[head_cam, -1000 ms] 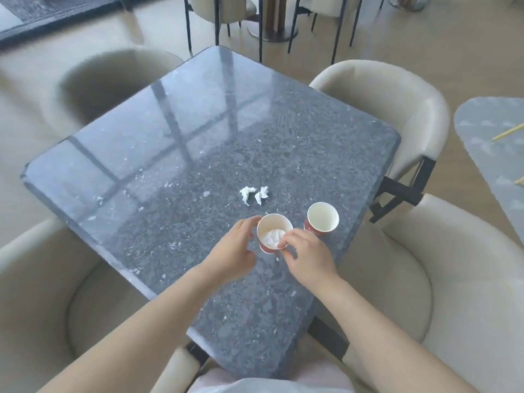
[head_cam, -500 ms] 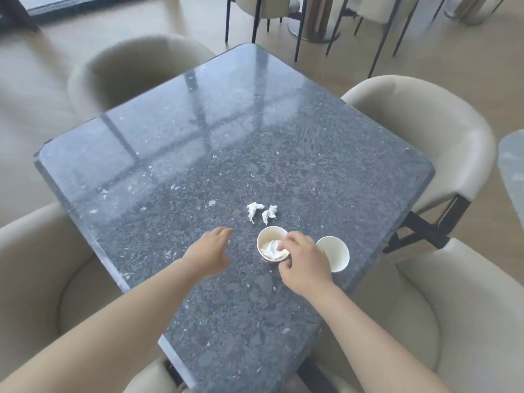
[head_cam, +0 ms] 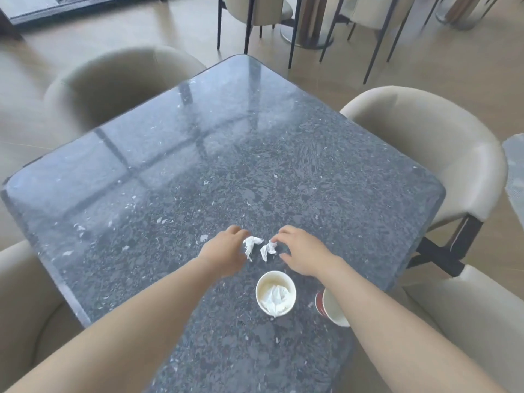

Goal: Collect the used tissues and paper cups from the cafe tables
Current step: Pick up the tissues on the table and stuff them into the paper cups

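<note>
Two crumpled white tissues lie side by side on the dark speckled stone table (head_cam: 170, 171). My left hand (head_cam: 226, 251) pinches the top of the left tissue (head_cam: 250, 245). My right hand (head_cam: 302, 255) has curled fingertips on the top of the right tissue (head_cam: 267, 249). Nearer to me stands a paper cup (head_cam: 276, 279) with a white tissue wad (head_cam: 274, 300) inside. A second red paper cup (head_cam: 330, 307) stands to its right, partly hidden under my right forearm.
Beige armchairs surround the table: one at the far left (head_cam: 119, 80), one at the right (head_cam: 425, 143), one at the near right (head_cam: 467, 321) and one at the near left (head_cam: 25, 307). Black chair legs and a table base (head_cam: 306, 29) stand beyond. Another table's edge (head_cam: 514, 171) shows far right.
Both hands left the cup holding the tissue wad and moved forward to the two loose tissues. The view shifted, so the cups now sit closer to me.
</note>
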The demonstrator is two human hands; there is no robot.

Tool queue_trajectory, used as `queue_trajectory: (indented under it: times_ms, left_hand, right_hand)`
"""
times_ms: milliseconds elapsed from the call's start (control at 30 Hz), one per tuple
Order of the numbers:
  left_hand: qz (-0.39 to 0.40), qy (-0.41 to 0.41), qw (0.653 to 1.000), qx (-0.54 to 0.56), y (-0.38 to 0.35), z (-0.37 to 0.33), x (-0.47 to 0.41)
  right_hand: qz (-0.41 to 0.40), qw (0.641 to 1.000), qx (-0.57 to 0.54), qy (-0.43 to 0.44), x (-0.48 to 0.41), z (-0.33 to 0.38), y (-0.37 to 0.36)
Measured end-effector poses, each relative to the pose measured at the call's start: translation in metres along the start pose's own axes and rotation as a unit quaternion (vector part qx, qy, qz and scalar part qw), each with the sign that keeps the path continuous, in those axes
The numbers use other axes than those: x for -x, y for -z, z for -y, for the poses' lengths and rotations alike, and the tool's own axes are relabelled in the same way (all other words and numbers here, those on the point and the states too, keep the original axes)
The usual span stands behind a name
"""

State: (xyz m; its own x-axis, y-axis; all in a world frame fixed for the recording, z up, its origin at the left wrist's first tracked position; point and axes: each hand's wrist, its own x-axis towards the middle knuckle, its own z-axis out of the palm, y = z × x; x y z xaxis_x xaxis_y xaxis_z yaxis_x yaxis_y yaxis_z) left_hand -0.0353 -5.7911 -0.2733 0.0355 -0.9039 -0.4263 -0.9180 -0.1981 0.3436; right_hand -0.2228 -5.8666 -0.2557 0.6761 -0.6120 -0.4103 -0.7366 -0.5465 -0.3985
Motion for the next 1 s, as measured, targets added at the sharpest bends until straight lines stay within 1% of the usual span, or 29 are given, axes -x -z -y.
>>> queue_trajectory:
  times_ms: [100, 233, 300, 467, 533, 633, 700, 767, 867, 933, 1000]
  left_hand:
    - [0.017, -0.029, 0.999, -0.013, 0.001, 0.004, -0.014]
    - [0.051, -0.054, 0.997, 0.001, -0.007, 0.003, -0.025]
    - [0.051, -0.060, 0.997, 0.007, -0.013, 0.001, -0.028]
    - [0.032, -0.047, 0.997, 0.044, -0.018, -0.001, -0.027]
    - [0.004, -0.047, 0.995, 0.087, -0.015, -0.004, -0.021]
    - [-0.051, -0.031, 0.984, 0.166, -0.002, -0.011, -0.001]
    - [-0.073, -0.043, 0.977, 0.197, 0.006, -0.017, 0.015]
    - [-0.078, -0.067, 0.972, 0.211, 0.011, -0.025, 0.032]
    - [-0.041, -0.095, 0.977, 0.188, 0.012, -0.041, 0.055]
    - [-0.003, -0.111, 0.985, 0.133, 0.008, -0.050, 0.067]
    - [0.006, -0.121, 0.989, 0.083, 0.004, -0.056, 0.077]
  right_hand:
    - [0.039, 0.998, 0.040, 0.013, -0.021, -0.003, -0.001]
    - [0.051, 0.998, 0.022, 0.012, -0.035, -0.004, -0.016]
    - [0.045, 0.999, 0.009, 0.004, -0.040, -0.005, -0.023]
    - [0.014, 1.000, -0.016, 0.001, -0.038, -0.007, -0.020]
    - [-0.014, 0.999, -0.042, 0.006, -0.027, -0.007, -0.014]
    - [-0.081, 0.993, -0.088, 0.001, 0.002, -0.003, -0.006]
    - [-0.108, 0.988, -0.106, -0.008, 0.027, 0.002, -0.004]
    - [-0.117, 0.987, -0.113, -0.018, 0.051, 0.008, -0.006]
    - [-0.120, 0.983, -0.136, -0.025, 0.075, 0.016, -0.013]
    - [-0.122, 0.979, -0.155, -0.042, 0.083, 0.020, -0.016]
    - [-0.127, 0.975, -0.170, -0.059, 0.091, 0.023, -0.018]
